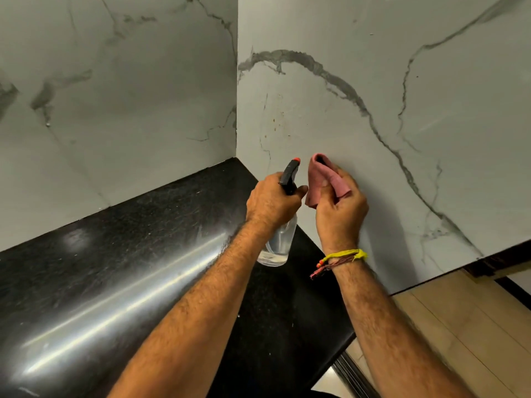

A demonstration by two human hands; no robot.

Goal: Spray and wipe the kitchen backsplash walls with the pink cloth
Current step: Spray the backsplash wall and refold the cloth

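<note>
Pink cloth (321, 182) sits bunched in our right hand (340, 208), fingers curled round it, held up just beside the right marble wall (373, 110). It looks soft, light and floppy, so we'd say bunch it into a pad under the palm before wiping. Our left hand (273, 201) grips the neck of the spray bottle (277, 242), nozzle aimed toward the corner. The bottle is clear plastic, partly filled, probably light and a bit slippery when wet. Small brownish specks show on the wall above. Black glossy tabletop (115, 268) lies below, second marble wall (115, 96) on the left.
</note>
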